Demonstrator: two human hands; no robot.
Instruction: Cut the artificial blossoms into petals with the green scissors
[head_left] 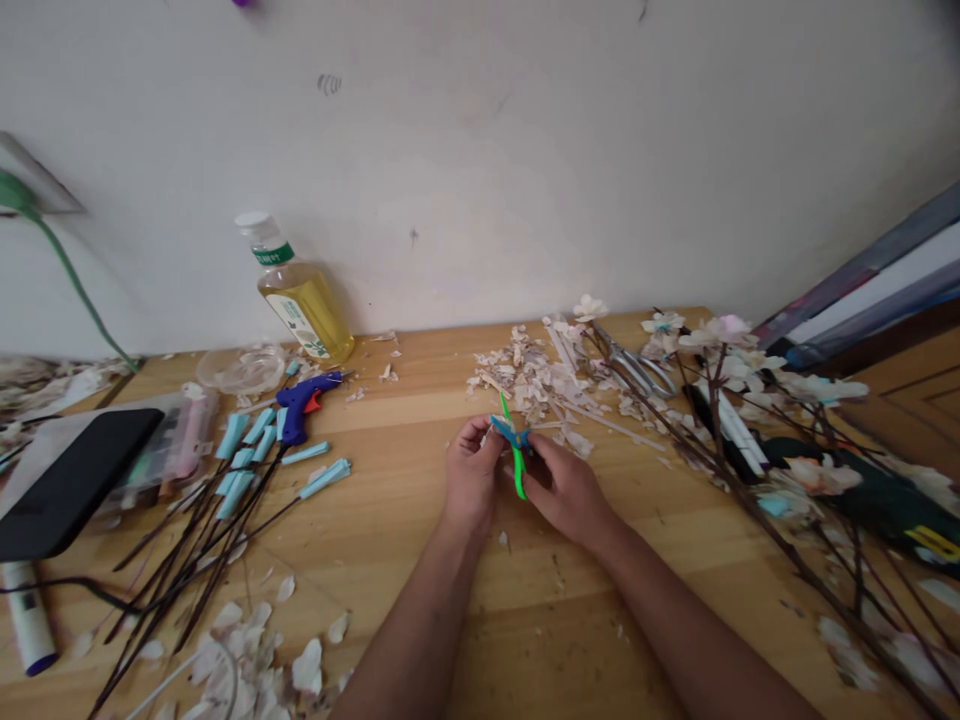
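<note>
Over the middle of the table, my right hand (570,495) has its fingers wrapped round a pair of small green and blue scissors (517,462). The blades point up and to the left. My left hand (471,475) is close beside it, fingers curled in a pinch at the scissors' tips. A small pale bit shows at those fingertips, too small to name. Just beyond both hands lies a heap of pale petal scraps (525,370).
Left are a blue glue gun (300,405), light blue wrapped stems (236,490), a bottle of yellow liquid (307,305) and a black phone (79,480). Pliers (637,365) and blossom branches (750,500) lie right. Loose petals (255,650) cover the front left. A wall stands behind.
</note>
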